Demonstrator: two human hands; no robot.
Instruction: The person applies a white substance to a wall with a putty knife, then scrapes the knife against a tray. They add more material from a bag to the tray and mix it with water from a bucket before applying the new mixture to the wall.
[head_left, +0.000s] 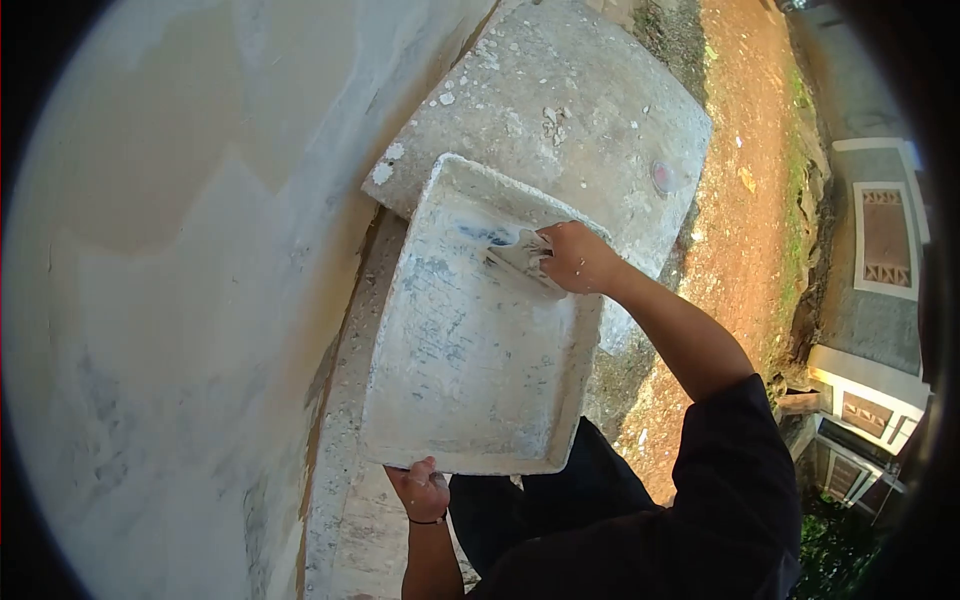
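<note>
A white, plaster-smeared rectangular tray point(450, 390) is in the middle of the head view, its inside coated with thin pale residue and bluish scrape marks. My left hand point(420, 490) grips the tray's near edge, thumb over the rim and fingers hidden underneath. Inside the tray's far right part, my right hand point(580, 258) is closed around a putty knife point(522, 258). The knife's wide blade lies against the tray floor, next to a dark blue streak. White specks of plaster stick to my right hand.
A wall point(190, 250) with patchy plaster rises on the left. Beyond the tray lies a pale, splattered board point(560, 90) with a small round pinkish item point(662, 178) on it. Reddish dirt ground point(745, 230) runs along the right, with a building point(880, 230) past it.
</note>
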